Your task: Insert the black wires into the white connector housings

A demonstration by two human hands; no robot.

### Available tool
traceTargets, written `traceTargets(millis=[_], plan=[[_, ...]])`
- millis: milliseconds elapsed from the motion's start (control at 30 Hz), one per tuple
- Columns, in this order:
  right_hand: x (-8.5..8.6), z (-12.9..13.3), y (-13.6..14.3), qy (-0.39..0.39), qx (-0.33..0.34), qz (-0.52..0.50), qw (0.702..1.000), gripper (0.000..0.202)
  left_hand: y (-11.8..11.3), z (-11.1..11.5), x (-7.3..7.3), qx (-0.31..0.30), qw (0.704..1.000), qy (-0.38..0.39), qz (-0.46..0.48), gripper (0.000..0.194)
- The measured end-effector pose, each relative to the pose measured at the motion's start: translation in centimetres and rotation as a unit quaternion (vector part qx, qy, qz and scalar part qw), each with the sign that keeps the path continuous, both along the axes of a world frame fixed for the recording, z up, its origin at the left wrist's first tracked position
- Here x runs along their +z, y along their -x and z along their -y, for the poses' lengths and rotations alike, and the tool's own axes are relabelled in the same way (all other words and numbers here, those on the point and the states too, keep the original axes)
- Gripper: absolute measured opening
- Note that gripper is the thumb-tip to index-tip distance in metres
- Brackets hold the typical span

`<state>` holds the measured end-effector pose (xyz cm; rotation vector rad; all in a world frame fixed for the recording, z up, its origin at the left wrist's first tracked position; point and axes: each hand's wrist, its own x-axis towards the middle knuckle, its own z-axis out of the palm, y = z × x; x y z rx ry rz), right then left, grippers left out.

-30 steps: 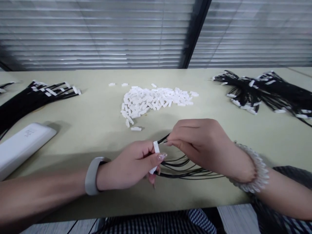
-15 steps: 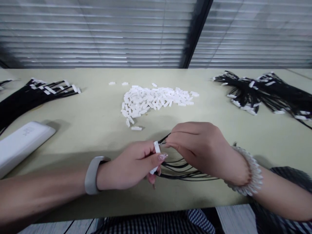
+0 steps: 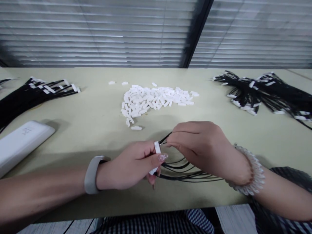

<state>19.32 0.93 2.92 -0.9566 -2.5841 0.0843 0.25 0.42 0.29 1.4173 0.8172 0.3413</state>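
Note:
My left hand (image 3: 133, 164) pinches a white connector (image 3: 157, 148) between thumb and fingers, the piece standing slightly tilted. Several black wires (image 3: 180, 177) run from the connector's right side and curve below my right hand (image 3: 201, 148). The fingertips of my right hand are pressed together close to the connector's upper end, on a thin black wire. How far that wire's tip sits in the connector is too small to tell. Beyond my hands lies a pile of white connectors (image 3: 151, 99), with one loose connector (image 3: 136, 128) on its near side.
On the pale table (image 3: 97, 113), a bundle of black wires with white ends (image 3: 21, 97) lies at the left, near a white oblong case (image 3: 24, 143). More wire bundles (image 3: 280, 94) spread at the back right. Window blinds (image 3: 97, 32) stand behind the table.
My right hand has shifted very slightly to the right, away from the connector. My left hand keeps its hold, nearly unmoved.

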Motion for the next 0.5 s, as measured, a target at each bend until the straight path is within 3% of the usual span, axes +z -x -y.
traceTargets(millis=[233,500], plan=[[-0.24,0.21,0.12,0.002,-0.018,-0.052,0.999,0.014,0.04,0.10,0.15,-0.001,1.000,-0.008,-0.008,0.027],[-0.01,-0.06,-0.12,0.032,0.029,-0.057,0.997,0.016,-0.11,-0.05,0.08,-0.001,1.000,0.005,0.015,0.027]])
